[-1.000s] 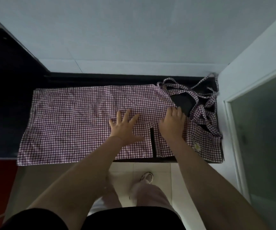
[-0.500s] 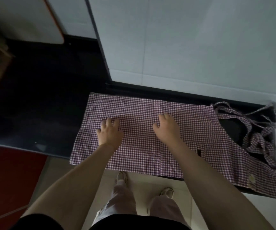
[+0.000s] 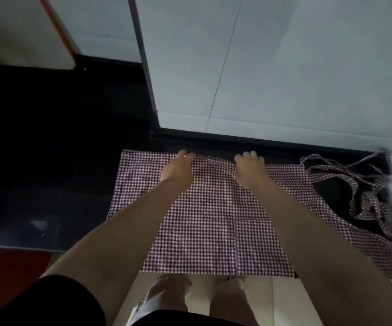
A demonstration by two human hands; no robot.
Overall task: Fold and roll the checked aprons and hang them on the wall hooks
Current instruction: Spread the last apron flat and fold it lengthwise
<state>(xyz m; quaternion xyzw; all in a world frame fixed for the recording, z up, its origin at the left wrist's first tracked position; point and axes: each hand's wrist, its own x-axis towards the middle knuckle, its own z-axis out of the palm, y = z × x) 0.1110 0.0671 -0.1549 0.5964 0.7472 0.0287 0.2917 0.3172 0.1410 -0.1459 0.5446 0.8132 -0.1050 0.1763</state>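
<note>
A purple-and-white checked apron [image 3: 209, 222] lies spread flat on a dark counter [image 3: 49, 165], and its near edge hangs over the counter's front. Its straps [image 3: 364, 191] lie tangled in a heap at the right end. Both my arms reach across the cloth to its far edge by the wall. My left hand [image 3: 178, 170] has its fingertips curled over that edge. About a hand's width to the right, my right hand [image 3: 249, 169] grips the same edge with bent fingers. The cloth puckers slightly between them. No wall hooks are in view.
A white tiled wall [image 3: 284, 67] rises right behind the counter. A pale board with an orange rim [image 3: 25, 31] leans at the upper left. A red surface [image 3: 9, 274] shows at the lower left, and my feet [image 3: 166, 295] stand on pale floor tiles below the counter.
Both hands have slid from the middle of the apron up to its far edge and curled over it. The view has shifted left and closer.
</note>
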